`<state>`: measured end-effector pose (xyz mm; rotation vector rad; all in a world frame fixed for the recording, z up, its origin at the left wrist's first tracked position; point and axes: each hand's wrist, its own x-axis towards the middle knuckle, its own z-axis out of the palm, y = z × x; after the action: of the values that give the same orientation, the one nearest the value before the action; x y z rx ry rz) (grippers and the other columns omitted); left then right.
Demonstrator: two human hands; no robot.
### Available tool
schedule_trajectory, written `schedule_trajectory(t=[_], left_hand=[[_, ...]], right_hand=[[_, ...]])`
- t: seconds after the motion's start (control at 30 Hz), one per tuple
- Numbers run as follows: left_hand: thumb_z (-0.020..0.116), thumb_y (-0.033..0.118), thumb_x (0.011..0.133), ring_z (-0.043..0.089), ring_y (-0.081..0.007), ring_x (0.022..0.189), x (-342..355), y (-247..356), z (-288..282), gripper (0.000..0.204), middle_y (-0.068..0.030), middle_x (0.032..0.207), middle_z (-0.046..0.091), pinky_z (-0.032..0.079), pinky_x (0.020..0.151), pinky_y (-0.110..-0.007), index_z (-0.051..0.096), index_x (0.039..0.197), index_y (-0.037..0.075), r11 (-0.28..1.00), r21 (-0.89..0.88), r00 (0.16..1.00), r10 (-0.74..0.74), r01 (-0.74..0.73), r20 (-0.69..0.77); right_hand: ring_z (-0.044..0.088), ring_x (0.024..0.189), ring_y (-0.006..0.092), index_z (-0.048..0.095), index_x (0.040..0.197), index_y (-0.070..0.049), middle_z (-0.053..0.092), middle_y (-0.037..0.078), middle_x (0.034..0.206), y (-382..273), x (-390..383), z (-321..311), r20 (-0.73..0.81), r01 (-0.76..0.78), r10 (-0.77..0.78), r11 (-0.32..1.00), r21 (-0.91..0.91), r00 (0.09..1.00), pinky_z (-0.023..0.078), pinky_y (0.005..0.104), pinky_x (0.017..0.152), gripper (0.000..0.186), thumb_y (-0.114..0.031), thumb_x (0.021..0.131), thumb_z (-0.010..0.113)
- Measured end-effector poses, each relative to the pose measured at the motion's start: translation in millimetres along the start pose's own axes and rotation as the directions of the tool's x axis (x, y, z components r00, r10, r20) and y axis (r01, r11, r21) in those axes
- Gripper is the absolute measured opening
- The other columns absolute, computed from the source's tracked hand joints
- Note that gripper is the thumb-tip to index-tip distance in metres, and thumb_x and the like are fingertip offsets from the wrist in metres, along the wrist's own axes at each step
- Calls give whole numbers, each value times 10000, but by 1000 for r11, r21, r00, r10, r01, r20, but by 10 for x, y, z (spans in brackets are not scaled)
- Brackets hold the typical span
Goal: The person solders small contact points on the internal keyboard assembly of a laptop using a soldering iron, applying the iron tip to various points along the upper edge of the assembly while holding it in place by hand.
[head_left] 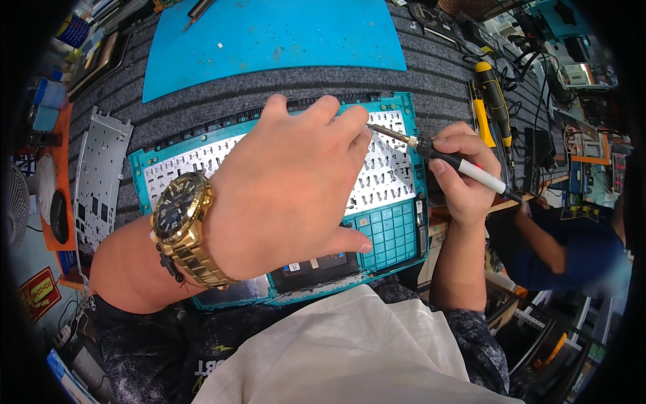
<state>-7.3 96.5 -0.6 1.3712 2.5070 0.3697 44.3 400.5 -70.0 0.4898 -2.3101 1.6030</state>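
Note:
A teal laptop top case [393, 236] lies in front of me with its inner side up. A silver perforated keyboard plate [383, 182] fills its far part, and a black block sits at the near side. My left hand [289, 175], with a gold watch at the wrist, lies across the case. Its fingers reach the far edge and its thumb is spread out; the fingertips are partly hidden. My right hand [464, 168] grips a soldering iron [481, 178] with a black and white handle. The iron's metal tip points left, close to my left fingers at the plate's far right.
A blue mat [282, 40] lies beyond on the ridged grey bench cover [444, 87]. On the left is a loose perforated metal plate [101, 175]. A yellow-black screwdriver [492, 97] and a yellow cutter [482, 121] lie right. Another person [565, 249] is at the right.

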Motion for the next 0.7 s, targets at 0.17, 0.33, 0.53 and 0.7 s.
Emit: schedule_trajectory(t=[0.17,0.33,0.53,0.7], left_hand=[[921,639,753,583,-329,1349,-1,-1,0,1039,-153,1388,628,489,1091,-513,642,1479,-49,1000,4,1000,0,0,-3],[917,647,755,571,-337,1383,10,-1,-12,1041,-159,1415,624,465,1125,-530,641,1479,-48,1000,-12,1000,-6,6,21],[927,644,739,537,-369,1428,-2,-3,20,1008,-169,1441,608,420,1177,-587,674,1425,-49,1000,15,999,23,-22,-41],[933,636,733,521,-380,1452,27,-5,-1,982,-157,1460,602,403,1201,-612,691,1376,-66,999,4,998,47,-47,-30]], right_hand=[[676,936,211,754,1061,49,724,160,1039,9,-1,-7,-2,-3,3,1000,14,1000,524,320,837,245,64,820,795],[683,915,201,719,1125,58,688,173,1098,86,-69,-21,-66,-51,67,975,215,996,590,378,878,255,58,877,780],[663,864,200,669,1245,49,651,189,1179,200,-84,-41,-255,84,34,895,438,966,633,487,901,287,49,963,723],[619,841,184,660,1273,56,666,128,989,157,-83,-42,-352,66,97,904,423,931,615,519,881,271,46,1003,678]])
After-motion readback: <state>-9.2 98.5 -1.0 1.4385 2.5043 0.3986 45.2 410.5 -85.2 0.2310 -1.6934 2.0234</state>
